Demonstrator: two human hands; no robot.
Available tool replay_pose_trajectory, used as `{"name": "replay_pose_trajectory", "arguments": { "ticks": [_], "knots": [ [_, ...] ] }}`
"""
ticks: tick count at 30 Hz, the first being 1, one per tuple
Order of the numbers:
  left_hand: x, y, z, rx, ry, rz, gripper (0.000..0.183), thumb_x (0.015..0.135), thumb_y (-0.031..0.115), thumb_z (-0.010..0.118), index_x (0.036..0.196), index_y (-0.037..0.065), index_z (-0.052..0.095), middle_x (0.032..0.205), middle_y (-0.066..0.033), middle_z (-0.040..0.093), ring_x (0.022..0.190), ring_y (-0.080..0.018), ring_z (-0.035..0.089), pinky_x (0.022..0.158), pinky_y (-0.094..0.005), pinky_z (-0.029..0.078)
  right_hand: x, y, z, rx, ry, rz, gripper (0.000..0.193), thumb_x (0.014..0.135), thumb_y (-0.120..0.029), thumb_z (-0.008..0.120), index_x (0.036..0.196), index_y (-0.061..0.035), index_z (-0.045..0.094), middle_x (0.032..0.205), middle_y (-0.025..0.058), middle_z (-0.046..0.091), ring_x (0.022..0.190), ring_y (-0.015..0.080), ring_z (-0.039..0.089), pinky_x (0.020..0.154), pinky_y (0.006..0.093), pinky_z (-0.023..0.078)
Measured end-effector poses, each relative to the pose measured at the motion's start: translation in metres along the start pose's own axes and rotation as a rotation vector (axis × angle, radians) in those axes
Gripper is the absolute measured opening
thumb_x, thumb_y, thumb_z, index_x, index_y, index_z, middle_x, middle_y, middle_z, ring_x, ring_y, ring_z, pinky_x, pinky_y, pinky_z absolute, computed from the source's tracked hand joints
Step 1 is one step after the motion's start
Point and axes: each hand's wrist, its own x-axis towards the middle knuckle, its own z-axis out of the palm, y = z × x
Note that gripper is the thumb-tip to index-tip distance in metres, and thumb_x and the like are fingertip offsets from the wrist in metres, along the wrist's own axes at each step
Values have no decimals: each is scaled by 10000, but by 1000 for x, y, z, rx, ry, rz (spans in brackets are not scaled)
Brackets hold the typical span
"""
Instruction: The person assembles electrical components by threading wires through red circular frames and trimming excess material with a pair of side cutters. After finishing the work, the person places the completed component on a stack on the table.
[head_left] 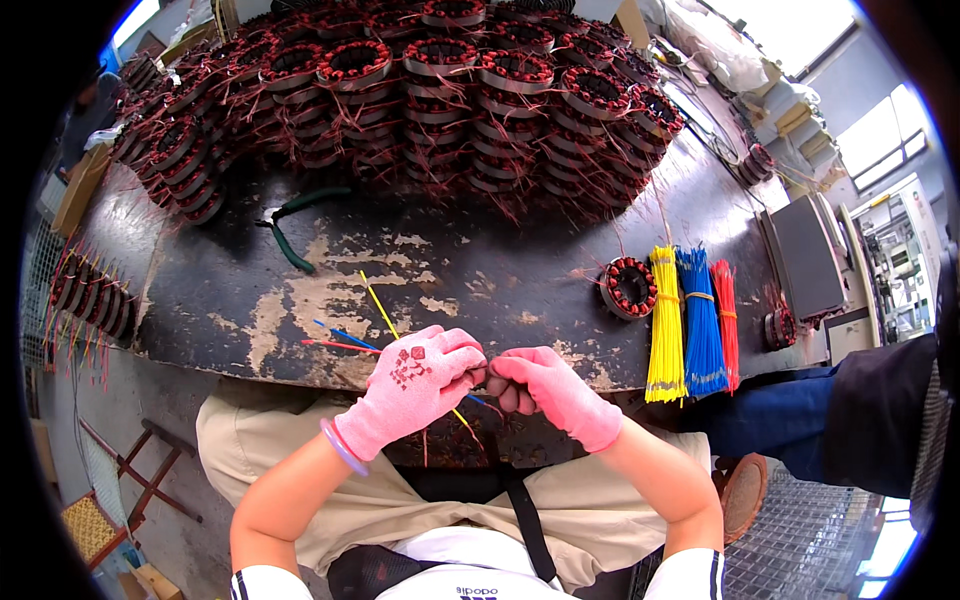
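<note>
While the left hand (pixel 425 375) is closed over a yellow wire (pixel 378 302), a blue wire (pixel 345 337) and a red wire (pixel 335 346), their far ends fan out above the near edge of the table (pixel 490 262). Beside it, the right hand (pixel 560 395) has its grip pinched together; what it holds is hidden, so I cannot tell. Should the left grip slacken, the thin wires could slip or cross, since cloth gloves may hold them poorly. Off to the right, a stray elbow could scatter the yellow bundle (pixel 665 330), blue bundle (pixel 702 330) and red bundle (pixel 726 320). On the far side, crowded stacks of coil rings (pixel 435 110) could topple if jolted, perhaps onto the pliers (pixel 284 246).
</note>
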Motion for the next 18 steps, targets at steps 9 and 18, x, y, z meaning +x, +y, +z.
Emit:
{"name": "replay_pose_trajectory", "arguments": {
  "ticks": [9, 18],
  "knots": [
    [0, 2, 3, 30, 35, -19, 100, 811, 112, 745, 895, 98, 691, 939, -21, 682, 836, -248, 653, 723, -372, 546, -11, 9, 4, -1133, 613, -1036, 269, 829, -182, 737, 1084, -126, 677, 976, 21, 690, 835, 223, 660, 735, 367, 531],
    [-3, 0, 6, 70, 64, -8, 120, 833, 130, 740, 927, 82, 683, 944, -45, 676, 859, -275, 648, 744, -397, 538, 6, 26, 8, -1131, 576, -1031, 324, 826, -133, 690, 1146, -169, 650, 888, 30, 603, 828, 240, 606, 745, 393, 491]
  ]
}}
